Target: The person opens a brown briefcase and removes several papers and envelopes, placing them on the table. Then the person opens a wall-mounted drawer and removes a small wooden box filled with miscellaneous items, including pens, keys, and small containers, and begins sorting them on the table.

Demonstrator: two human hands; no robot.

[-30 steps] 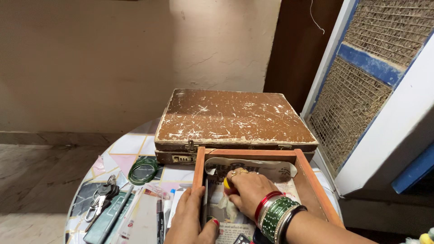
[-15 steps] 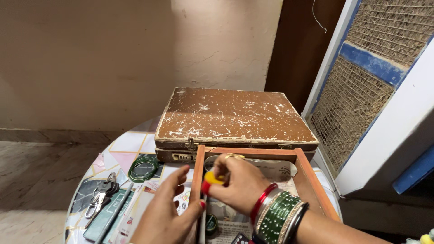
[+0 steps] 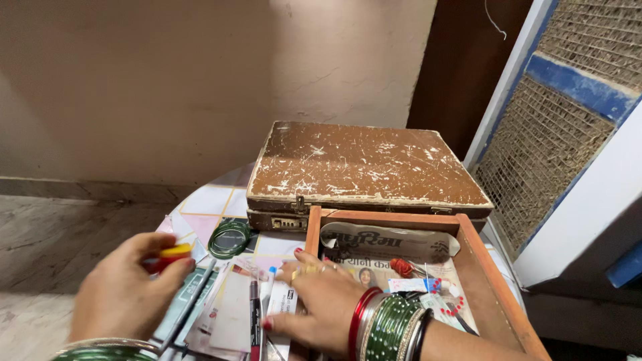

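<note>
Two hands counted: left hand (image 3: 120,294) at 8 o'clock, right hand (image 3: 314,301) at 6 o'clock.
One small yellow-and-red item (image 3: 170,255) pinched in left hand.
One scratched brown case (image 3: 364,170) at 12 o'clock.
One open wooden tray (image 3: 488,281) at 4 o'clock, lined with one newspaper sheet (image 3: 381,244).
One stack of green bangles (image 3: 229,238) lying at 10 o'clock.
One red thread spool (image 3: 401,267) seen in tray.
Papers and pens under hands: number not countable.

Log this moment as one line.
left hand: holds yellow-red small object | right hand: flat on papers by wooden tray | briefcase: closed
</note>
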